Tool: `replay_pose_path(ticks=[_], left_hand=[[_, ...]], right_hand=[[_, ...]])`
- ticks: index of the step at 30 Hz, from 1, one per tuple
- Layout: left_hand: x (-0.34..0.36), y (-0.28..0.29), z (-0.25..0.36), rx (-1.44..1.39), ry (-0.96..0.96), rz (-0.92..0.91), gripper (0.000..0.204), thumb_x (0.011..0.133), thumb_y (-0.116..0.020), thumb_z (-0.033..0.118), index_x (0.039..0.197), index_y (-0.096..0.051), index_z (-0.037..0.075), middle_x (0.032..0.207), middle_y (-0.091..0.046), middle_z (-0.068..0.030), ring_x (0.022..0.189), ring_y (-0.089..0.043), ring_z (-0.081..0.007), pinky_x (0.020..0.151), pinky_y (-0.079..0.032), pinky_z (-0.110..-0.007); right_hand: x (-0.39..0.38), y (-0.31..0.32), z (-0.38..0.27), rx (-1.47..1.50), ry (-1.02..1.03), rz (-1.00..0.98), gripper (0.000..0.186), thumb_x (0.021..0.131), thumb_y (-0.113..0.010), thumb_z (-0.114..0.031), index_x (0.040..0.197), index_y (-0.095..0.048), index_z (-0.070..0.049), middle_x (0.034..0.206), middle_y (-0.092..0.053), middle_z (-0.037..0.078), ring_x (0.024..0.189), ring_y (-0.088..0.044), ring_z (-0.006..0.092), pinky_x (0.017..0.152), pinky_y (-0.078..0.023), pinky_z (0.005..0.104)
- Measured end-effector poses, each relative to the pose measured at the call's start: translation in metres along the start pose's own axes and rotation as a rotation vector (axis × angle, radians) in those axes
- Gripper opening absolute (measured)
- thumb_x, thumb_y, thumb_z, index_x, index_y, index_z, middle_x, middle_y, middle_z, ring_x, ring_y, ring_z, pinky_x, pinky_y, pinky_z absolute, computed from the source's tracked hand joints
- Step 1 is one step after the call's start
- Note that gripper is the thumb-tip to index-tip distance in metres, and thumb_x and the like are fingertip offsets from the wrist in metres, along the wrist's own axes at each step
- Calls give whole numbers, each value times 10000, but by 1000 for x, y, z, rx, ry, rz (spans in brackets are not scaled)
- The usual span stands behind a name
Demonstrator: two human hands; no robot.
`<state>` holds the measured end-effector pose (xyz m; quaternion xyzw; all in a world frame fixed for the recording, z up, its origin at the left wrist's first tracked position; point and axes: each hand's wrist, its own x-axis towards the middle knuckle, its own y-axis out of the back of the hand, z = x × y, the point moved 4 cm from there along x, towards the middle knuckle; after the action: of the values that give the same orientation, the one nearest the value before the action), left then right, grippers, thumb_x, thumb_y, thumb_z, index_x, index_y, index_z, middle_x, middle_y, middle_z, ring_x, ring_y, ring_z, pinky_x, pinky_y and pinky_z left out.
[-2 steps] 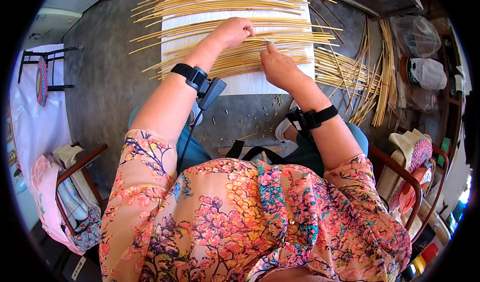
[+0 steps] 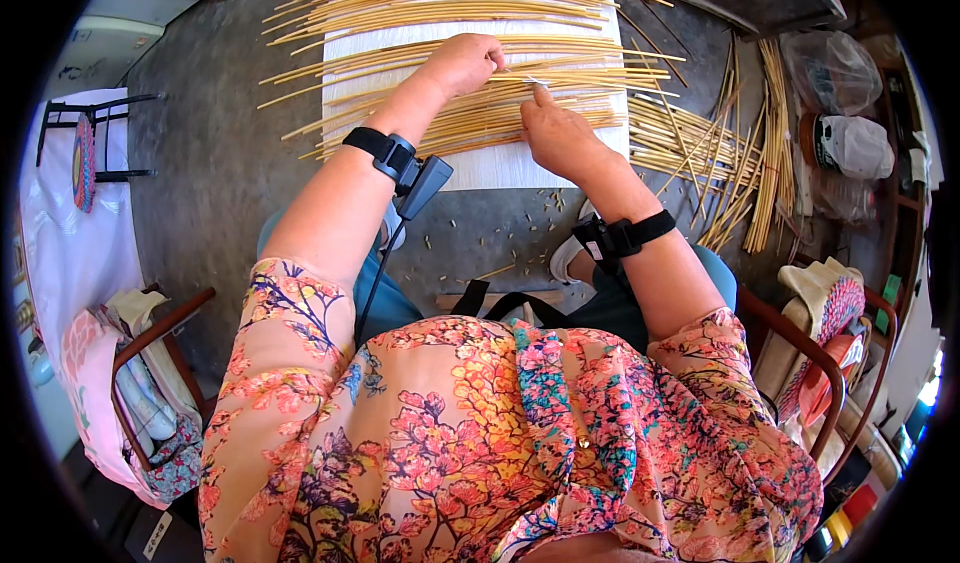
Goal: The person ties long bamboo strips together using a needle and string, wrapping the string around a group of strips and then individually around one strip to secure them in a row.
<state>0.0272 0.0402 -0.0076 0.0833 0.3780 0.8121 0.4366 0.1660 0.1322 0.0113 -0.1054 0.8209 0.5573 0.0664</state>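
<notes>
Long thin yellow sticks [image 2: 430,13] lie crosswise in loose groups on a white-topped table [image 2: 480,171]. Over the nearer group, my left hand [image 2: 467,65] is closed, its fingertips pinched at a thin stick. Just right of it, my right hand [image 2: 560,135] is closed with the forefinger pointing away from me. A small, thin whitish piece [image 2: 537,81] sits at that fingertip, against the sticks; its kind is too small to tell. The undersides of both hands are hidden.
More sticks [image 2: 700,148] and an upright-looking bundle [image 2: 768,153] lie right of the table. Short cut bits [image 2: 510,231] litter the grey floor. Armchairs with wooden arms [image 2: 800,338] stand close on both sides. Plastic bags [image 2: 850,148] hang or rest at the far right.
Both hands stay almost in place. A stick in the nearer group has slid slightly to the left.
</notes>
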Motion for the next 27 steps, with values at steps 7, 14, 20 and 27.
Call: replay_pose_path(ticks=[7, 14, 20, 27], left_hand=[[-2, -4, 1, 297, -74, 188, 234, 688, -690, 184, 878, -612, 71, 885, -603, -91, 860, -560, -294, 767, -456, -380], [2, -11, 7, 429, -88, 211, 195, 667, -680, 165, 821, -600, 75, 876, -599, -111, 866, -557, -326, 767, -458, -408], [1, -15, 13, 479, -70, 225, 138, 703, -631, 155, 798, -583, 66, 840, -600, -135, 835, -564, -334, 725, -461, -417], [-1, -6, 13, 323, 53, 118, 189, 738, -592, 180, 886, -560, 66, 867, -638, -148, 838, -605, -325, 714, -477, -413]], right_hand=[[0, -3, 4, 18, 12, 18, 220, 803, -420, -34, 983, -528, 32, 1296, -366, 338, 900, -596, 417, 797, -478, 460], [2, -7, 8, 28, -12, -27, 163, 838, -501, -101, 952, -495, 15, 1337, -345, 288, 948, -565, 416, 808, -465, 455], [0, -5, 8, 29, -1, -26, 146, 835, -481, -77, 945, -496, 18, 1319, -360, 297, 933, -567, 422, 805, -467, 454], [-1, 0, 2, 13, -29, -5, 134, 808, -456, -18, 927, -491, 34, 1284, -381, 324, 880, -580, 429, 768, -480, 464]])
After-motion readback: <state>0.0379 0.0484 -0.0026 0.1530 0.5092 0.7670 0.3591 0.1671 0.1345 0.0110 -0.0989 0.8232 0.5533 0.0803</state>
